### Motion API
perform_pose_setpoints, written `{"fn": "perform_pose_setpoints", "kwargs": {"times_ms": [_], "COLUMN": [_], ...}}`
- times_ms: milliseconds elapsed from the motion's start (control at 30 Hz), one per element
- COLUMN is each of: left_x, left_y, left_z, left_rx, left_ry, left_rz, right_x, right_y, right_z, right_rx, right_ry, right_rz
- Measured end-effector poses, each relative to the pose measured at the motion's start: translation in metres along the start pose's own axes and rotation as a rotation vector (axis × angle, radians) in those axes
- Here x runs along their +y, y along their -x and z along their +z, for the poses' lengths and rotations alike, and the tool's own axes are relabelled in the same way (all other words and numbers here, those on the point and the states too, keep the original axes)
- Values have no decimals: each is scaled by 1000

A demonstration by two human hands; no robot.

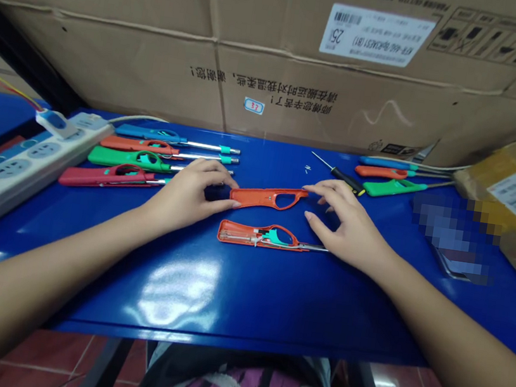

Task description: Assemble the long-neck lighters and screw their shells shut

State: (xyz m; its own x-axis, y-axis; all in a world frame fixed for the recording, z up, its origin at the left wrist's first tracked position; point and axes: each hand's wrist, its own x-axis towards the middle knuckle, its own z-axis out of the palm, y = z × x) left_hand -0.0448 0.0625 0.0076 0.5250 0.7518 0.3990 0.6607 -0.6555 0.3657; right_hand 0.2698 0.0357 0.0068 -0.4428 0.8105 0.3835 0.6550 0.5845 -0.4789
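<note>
An orange lighter shell half (267,197) hangs just above the blue table (244,294), held at both ends. My left hand (188,193) pinches its left end and my right hand (349,225) touches its right end with the fingertips. Below it lies the other orange half (264,236), open side up, with a teal trigger and a metal tube inside.
Several long lighters in blue, orange, green and red (147,162) lie at the back left beside a power strip (12,168). A black screwdriver (340,175) and three more lighters (392,174) lie at the back right. Cardboard boxes (276,61) wall the rear.
</note>
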Motion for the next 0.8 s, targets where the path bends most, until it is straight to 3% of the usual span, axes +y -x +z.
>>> {"fn": "perform_pose_setpoints", "kwargs": {"times_ms": [133,333,433,533,667,800], "left_x": [9,16,16,17,25,34], "left_y": [1,3,3,4,8,11], "left_z": [-1,-9,-16,-19,-18,-15], "left_rx": [39,176,206,241,174,22], "left_ry": [76,-50,-183,-262,-216,-83], "left_rz": [-10,265,366,452,448,341], "right_x": [2,-7,-16,-21,-21,-22], "right_y": [0,1,1,2,1,2], "right_z": [0,-7,-11,-12,-14,-15], "right_rx": [16,-39,-105,-146,-218,-193], "right_ry": [-42,-147,-237,-381,-593,-551], "right_rz": [-18,-10,74,244,482,478]}}
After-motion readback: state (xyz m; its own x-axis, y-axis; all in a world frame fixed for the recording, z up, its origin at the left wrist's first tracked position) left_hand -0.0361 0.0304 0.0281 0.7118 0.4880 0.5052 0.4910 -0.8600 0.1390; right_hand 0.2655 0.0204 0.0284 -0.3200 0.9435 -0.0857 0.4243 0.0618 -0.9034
